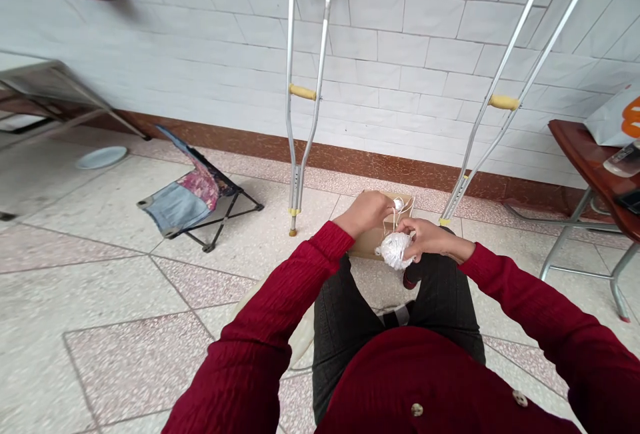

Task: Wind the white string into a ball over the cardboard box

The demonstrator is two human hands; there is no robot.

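Note:
My right hand [434, 238] is closed round the edge of a white, crumpled ball-shaped bundle [395, 251], held between my knees. I cannot make out whether the bundle is paper, plastic or yarn. Just above and left of it, my left hand [371, 213] is closed, its fingertips pinched at a white cord [394, 219] that runs down toward the bundle. Close by those fingertips is a small white round piece [399, 205]. Under both hands lies an open cardboard box [367, 239], partly covered by them, with more cord looping over its far right side.
Crutches with yellow grips, one ahead [303, 92] and one to the right [504, 102], lean on the tiled wall. A folding fabric chair [185, 201] stands left. A brown stool [590, 167] bears a bag [617, 117] at right. A pale plate [101, 157] lies far left.

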